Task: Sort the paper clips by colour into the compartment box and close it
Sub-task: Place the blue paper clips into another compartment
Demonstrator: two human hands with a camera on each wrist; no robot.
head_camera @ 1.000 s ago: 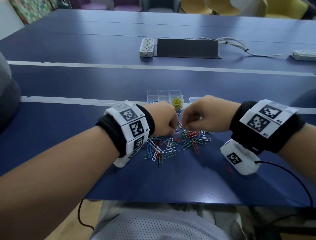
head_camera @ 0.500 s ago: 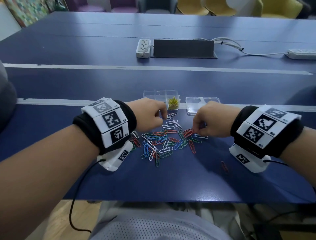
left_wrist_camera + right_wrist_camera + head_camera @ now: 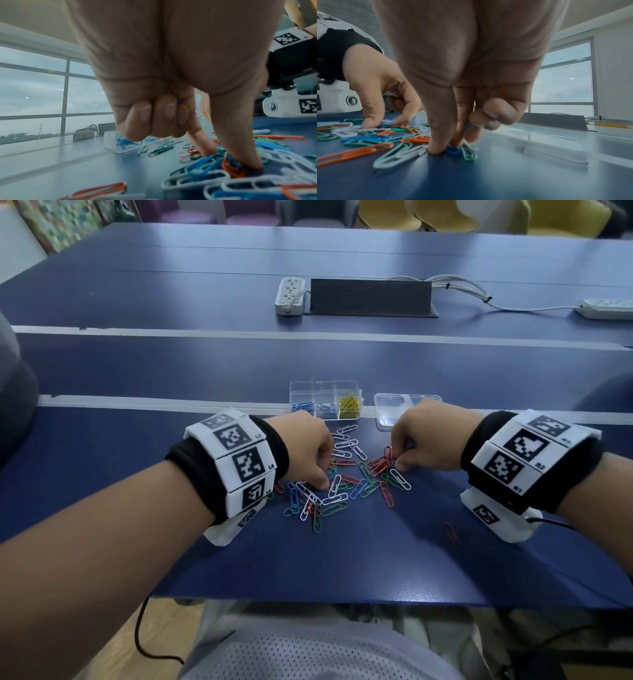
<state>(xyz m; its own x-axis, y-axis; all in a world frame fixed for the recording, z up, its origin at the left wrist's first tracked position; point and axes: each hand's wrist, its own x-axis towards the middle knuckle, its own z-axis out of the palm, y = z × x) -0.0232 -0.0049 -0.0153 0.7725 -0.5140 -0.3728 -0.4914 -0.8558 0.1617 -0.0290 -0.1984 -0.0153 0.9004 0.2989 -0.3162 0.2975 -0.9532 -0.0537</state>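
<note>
Left hand (image 3: 305, 450) pinching a blue clip (image 3: 204, 164) in the pile, right hand (image 3: 424, 436) pinching another blue clip (image 3: 453, 150) beside it

Legible markings: wrist bands only.
Left wrist band (image 3: 236, 460) reads "L4"; right wrist band (image 3: 524, 457) reads "R2", "R1".

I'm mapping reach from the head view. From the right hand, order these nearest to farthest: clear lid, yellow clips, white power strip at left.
1. Clear lid, just beyond the right hand.
2. Yellow clips, in the box, farther left.
3. White power strip, far back.
</note>
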